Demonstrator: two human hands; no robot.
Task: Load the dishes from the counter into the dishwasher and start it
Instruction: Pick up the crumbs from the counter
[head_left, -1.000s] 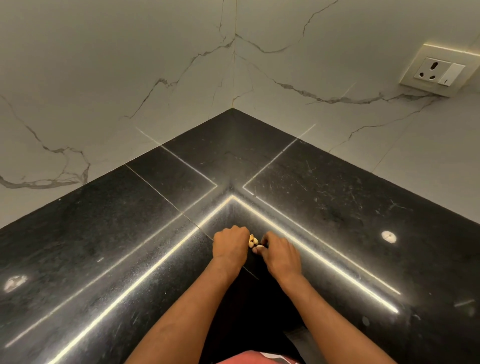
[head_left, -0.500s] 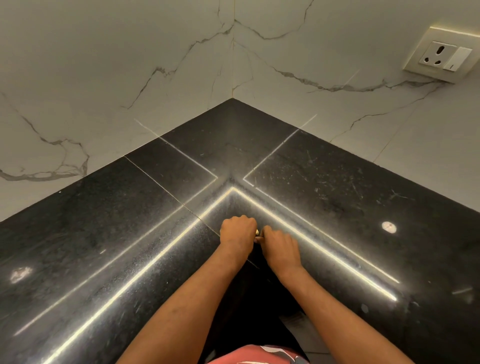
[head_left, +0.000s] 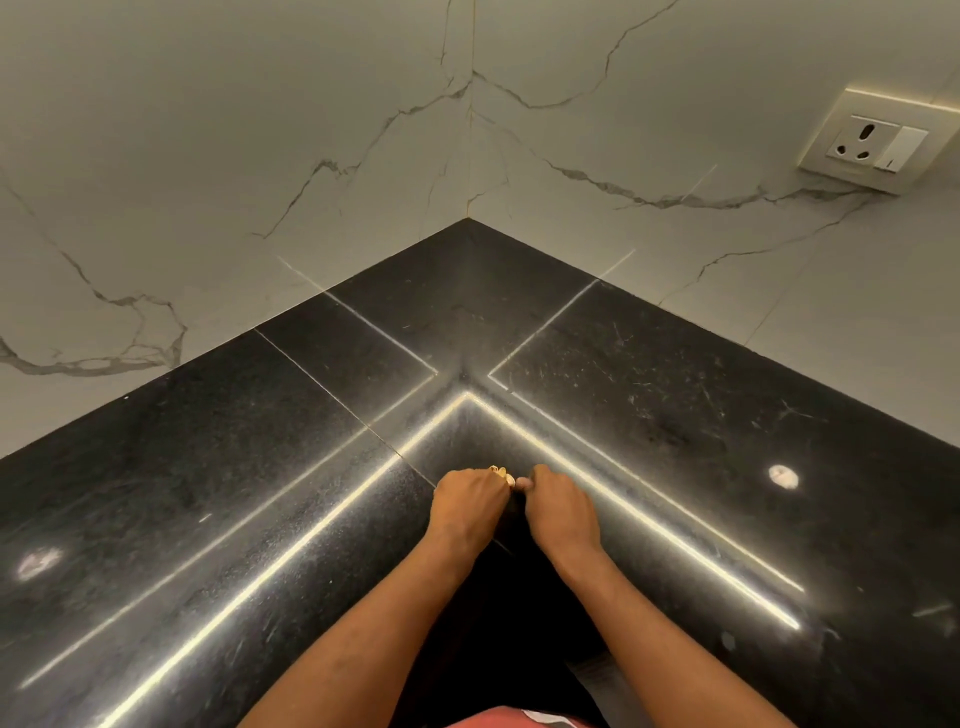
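No dish and no dishwasher is in view. My left hand (head_left: 467, 506) and my right hand (head_left: 561, 506) are side by side, knuckles up, over the inner corner edge of the black stone counter (head_left: 260, 467). The fingers of both hands are curled under, and the two hands touch at the fingertips. Gold rings (head_left: 500, 472) show on the fingers of my left hand. The fingertips of my right hand meet those ringed fingers. I see nothing held in either hand, and the palms are hidden.
The L-shaped counter runs left and right into a corner of white marble wall (head_left: 363, 156). A wall socket with a switch (head_left: 878, 143) sits at the upper right. Strip-light reflections cross the counter. A red garment (head_left: 519, 719) shows at the bottom edge.
Both hands have stayed together at the counter's inner corner. The left fingers have curled tighter, so only the rings show between the hands now. The camera has shifted slightly.
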